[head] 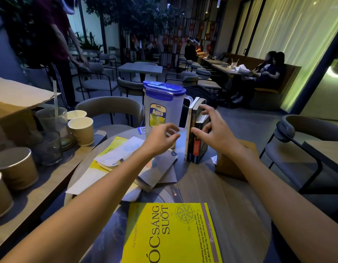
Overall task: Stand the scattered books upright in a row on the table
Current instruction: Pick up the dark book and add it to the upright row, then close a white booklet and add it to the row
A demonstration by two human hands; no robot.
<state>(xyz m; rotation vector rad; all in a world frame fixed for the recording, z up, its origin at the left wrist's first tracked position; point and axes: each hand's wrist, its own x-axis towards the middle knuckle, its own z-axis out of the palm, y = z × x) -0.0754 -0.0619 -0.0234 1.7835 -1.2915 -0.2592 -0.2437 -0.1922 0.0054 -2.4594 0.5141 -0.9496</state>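
Beside the jug (164,107), spread right hand (213,130) steadies two upright books (196,133); left hand (162,137) loosely curled, empty; yellow book (170,234) likely next

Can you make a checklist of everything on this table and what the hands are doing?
Surface: round table, crowded.
Job's things: two standing books upright beside the jug; yellow book lying flat nearest the camera; more books heaped flat at left.
Clutter: plastic jug with blue lid; paper cups and a cardboard box on the neighbouring table.
Hands: left hand open, holding nothing; right hand open, fingers at the standing books.
Cables: nothing seen.
Surroundings: café chairs, tables, people seated far right.
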